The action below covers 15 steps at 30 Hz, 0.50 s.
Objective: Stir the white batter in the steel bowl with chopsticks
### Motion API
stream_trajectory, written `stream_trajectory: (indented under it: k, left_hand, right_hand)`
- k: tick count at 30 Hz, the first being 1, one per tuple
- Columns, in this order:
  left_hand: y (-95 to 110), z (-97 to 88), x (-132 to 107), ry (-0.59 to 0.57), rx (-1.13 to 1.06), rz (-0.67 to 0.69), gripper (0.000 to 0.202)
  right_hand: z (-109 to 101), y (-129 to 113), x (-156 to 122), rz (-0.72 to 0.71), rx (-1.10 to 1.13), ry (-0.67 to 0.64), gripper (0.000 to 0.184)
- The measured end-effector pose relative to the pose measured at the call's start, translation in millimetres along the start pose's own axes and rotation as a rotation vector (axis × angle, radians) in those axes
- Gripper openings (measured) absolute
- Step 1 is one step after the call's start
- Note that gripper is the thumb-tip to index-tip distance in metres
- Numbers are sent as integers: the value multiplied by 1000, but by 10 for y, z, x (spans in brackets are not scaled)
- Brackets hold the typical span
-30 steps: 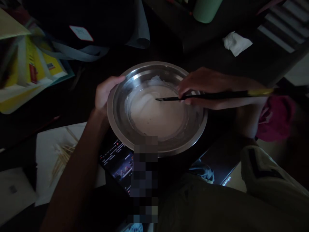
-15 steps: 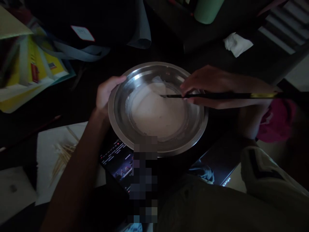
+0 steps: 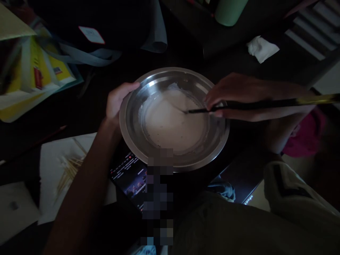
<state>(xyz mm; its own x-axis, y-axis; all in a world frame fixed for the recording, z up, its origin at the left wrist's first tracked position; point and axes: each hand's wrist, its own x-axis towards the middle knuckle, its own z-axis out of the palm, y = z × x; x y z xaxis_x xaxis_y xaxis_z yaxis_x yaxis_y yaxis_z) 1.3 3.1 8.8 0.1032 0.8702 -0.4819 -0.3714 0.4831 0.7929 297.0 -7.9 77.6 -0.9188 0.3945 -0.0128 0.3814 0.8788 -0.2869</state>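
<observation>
A wide stainless steel bowl (image 3: 211,156) holds a pale, creamy liquid (image 3: 164,122), with smears of it up the inner wall. My left hand (image 3: 117,101) grips the bowl's left side, thumb over the rim and fingers hidden beneath. Over the right rim, my right hand (image 3: 236,88) is closed around a long black chopstick (image 3: 281,103) with a gold band near its far end. Its tip dips into the liquid near the middle. Whether a second chopstick lies alongside it, I cannot tell.
Left of the bowl, thin pale sticks (image 3: 70,170) lie on white paper (image 3: 49,156). A lit phone (image 3: 127,175) sits partly under the bowl's near edge. Yellow books (image 3: 32,67), a dark bag (image 3: 117,21), a green cylinder (image 3: 230,12) and a crumpled tissue (image 3: 262,49) stand farther back.
My right hand has shifted slightly right, and the chopstick has tilted, its tip moving right and nearer to me in the liquid. My left hand and the bowl stay almost still.
</observation>
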Motion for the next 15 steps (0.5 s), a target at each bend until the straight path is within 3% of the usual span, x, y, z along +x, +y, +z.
stream_trajectory:
  k: [4,9,13,15]
  left_hand:
    - [17,11,10,-6,-12,4,34]
    - [4,12,0,32,-11,2,31]
    - [-9,1,-10,41,12,21,26]
    - [-5,0,-6,64,30,32,27]
  right_hand:
    - [67,-90,102,-244,200,-93,21]
    - [285,-61,228,-12,16,117,30]
    - [57,2,-4,84,-50,48,30]
    - [-42,-25,-53,9,37,-15,27]
